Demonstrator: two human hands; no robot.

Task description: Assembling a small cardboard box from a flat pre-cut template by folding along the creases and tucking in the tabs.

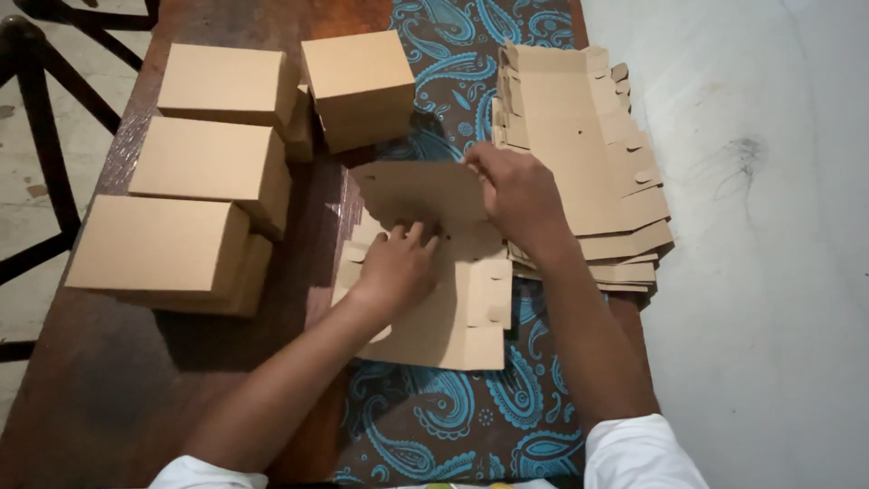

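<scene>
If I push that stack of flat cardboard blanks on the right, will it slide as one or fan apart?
The stack of flat blanks would probably fan apart: its lower edges already sit staggered. Each sheet looks thin and pre-creased, so likely light and floppy at the folds, like the panel the right hand lifts. The patterned cloth underneath may bunch.

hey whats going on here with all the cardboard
A person is folding a flat cardboard box blank on a table partly covered by a blue paisley cloth. The left hand presses the blank down while the right hand lifts and bends its far panel upward. A stack of unfolded blanks lies to the right, and several finished brown boxes sit stacked on the left side of the table.
</scene>
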